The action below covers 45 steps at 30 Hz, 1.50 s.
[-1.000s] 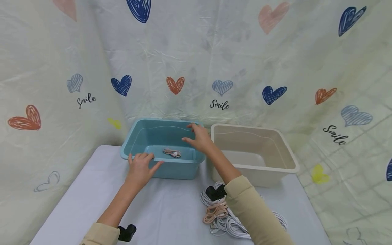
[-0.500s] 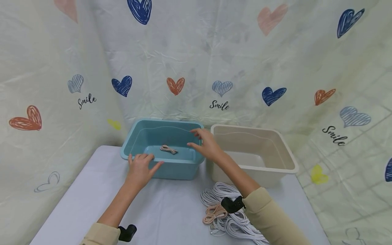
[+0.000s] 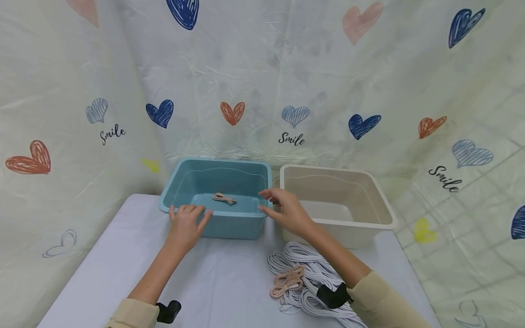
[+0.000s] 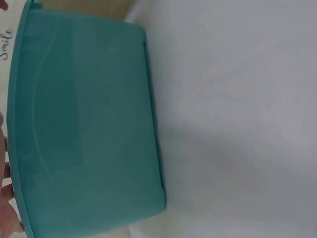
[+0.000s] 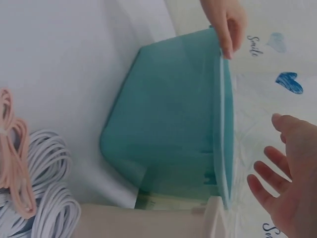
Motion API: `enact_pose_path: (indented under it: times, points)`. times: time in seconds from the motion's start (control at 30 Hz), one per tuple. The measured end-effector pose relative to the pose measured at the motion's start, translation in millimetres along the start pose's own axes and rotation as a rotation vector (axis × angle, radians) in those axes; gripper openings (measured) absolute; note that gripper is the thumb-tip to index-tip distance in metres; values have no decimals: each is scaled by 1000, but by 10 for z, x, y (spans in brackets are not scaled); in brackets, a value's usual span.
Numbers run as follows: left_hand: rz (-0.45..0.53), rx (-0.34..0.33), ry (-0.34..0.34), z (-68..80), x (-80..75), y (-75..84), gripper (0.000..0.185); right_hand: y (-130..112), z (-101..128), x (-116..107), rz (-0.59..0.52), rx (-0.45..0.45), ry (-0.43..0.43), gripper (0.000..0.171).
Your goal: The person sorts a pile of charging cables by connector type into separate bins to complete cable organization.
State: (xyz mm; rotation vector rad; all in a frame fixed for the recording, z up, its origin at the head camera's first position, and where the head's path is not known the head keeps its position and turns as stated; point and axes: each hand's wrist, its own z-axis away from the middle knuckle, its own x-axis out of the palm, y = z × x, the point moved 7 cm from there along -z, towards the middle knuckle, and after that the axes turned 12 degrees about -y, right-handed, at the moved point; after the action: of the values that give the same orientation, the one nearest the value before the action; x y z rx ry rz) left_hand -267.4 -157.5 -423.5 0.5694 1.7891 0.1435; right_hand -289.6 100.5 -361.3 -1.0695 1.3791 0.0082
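Note:
A teal bin (image 3: 176, 184) stands at the back of the table with one coiled pink cable (image 3: 223, 198) on its floor. My left hand (image 3: 186, 223) rests on the bin's front rim, fingers laid straight over the edge; it also shows as the left hand (image 5: 225, 22) in the right wrist view. My right hand (image 3: 287, 212) hovers empty with its fingers spread, by the bin's front right corner and apart from the rim. The left wrist view shows mostly the teal bin's outer wall (image 4: 89, 134).
A beige bin (image 3: 385, 216) with nothing visible inside stands right of the teal one. A pile of white cables (image 3: 303, 264) with a pink cable (image 3: 287, 281) on it lies at the front right. A white table (image 3: 123, 255) is backed by a heart-print sheet.
My right hand has drawn back from over the teal bin to its front right corner. The pink cable lies slightly further left in the bin. The left hand has stayed on the rim.

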Motion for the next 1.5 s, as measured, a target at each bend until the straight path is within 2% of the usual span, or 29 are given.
enact_pose_path:
  times: [0.27, 0.6, 0.87, 1.13, 1.5]
  points:
    - [-16, -10, 1, 5, -27, 26, 27, -16, 248, 103, 29, -84, 2, 26]
    - [-21, -16, -2, 15, -21, 20, 27, 68, 539, 267, 72, -85, -32, 22]
    - [-23, -7, 4, 22, -10, 18, 26, 265, 702, 435, 70, -83, -119, 23]
    - [-21, -15, -3, 18, -2, 8, 26, 423, 888, 623, 116, -161, -180, 24]
    - [-18, -22, -8, 2, 9, 15, 27, 615, 1076, 914, 113, -97, -354, 31]
